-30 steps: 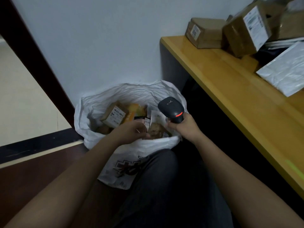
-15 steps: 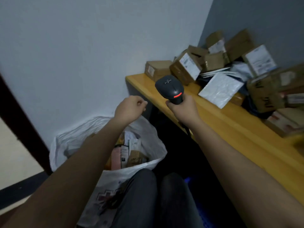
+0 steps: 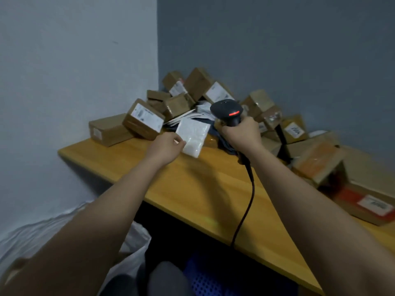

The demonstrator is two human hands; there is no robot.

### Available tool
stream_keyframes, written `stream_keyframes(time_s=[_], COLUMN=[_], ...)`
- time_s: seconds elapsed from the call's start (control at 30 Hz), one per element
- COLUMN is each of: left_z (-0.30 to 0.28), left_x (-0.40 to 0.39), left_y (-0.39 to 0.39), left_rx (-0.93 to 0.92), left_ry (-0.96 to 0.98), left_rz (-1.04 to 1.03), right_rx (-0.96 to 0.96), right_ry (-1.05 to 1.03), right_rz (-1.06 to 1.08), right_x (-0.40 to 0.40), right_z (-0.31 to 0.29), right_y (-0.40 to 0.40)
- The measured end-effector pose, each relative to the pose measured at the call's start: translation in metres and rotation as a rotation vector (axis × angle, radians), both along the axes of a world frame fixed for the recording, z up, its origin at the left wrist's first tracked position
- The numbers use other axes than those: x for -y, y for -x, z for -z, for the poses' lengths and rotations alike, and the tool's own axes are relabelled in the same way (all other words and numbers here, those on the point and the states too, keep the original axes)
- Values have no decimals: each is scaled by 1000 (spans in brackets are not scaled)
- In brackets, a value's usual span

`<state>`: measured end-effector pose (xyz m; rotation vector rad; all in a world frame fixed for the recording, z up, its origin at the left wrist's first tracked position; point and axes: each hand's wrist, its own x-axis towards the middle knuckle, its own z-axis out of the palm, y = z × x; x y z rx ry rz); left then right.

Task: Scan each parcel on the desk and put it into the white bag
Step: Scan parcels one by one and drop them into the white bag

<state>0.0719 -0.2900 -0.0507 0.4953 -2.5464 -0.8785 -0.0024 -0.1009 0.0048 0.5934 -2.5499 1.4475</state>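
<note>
A flat white padded parcel (image 3: pixel 193 135) lies tilted against the heap at the back of the wooden desk (image 3: pixel 192 189). My left hand (image 3: pixel 167 146) has reached it, and thumb and fingers pinch its lower left edge. My right hand (image 3: pixel 241 136) grips the handle of the black barcode scanner (image 3: pixel 227 111), held upright just right of that parcel, red light showing, its cable hanging over the desk edge. The white bag (image 3: pixel 32 233) sits on the floor at the lower left, mostly behind my left arm.
Several brown cardboard boxes (image 3: pixel 145 118) with white labels are heaped in the desk's back corner against the walls. Larger cartons and an orange-taped parcel (image 3: pixel 316 161) lie along the right. A blue crate (image 3: pixel 205 278) sits under the desk by my knees.
My view swung up from the bag to the desk. My left hand left the bag, rose and reached the white padded parcel. My right hand carried the scanner up over the desk.
</note>
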Motion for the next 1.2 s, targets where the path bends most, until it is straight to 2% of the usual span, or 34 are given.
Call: stream_keyframes(time_s=[0.23,0.33,0.43,0.6,0.7,0.83,1.07,1.13,1.2], left_z=[-4,3,22,51,60,68,69,69,63], left_x=[-78,-116,-146,-175,-179,-181,-158,-137,-118], left_y=[96,136,173,217,237,248,187,156,125], left_rx=[76,90,113,118,215,219,203,189,137], left_ry=[69,27,63,182,179,44,57,-70,-464], left_rz=[183,255,316,306,281,265,345,329,295], right_rx=[-13,42,110,123,121,119,123,140,163], right_ry=[-18,-36,-18,8,4,-17,-11,-14,8], right_rz=[204,239,261,303,308,314,256,231,201], right_x=[-89,-122,-144,-160,-162,-161,-156,-151,-144], right_z=[3,9,16,26,30,35,37,40,43], right_y=[62,78,89,104,109,111,94,87,76])
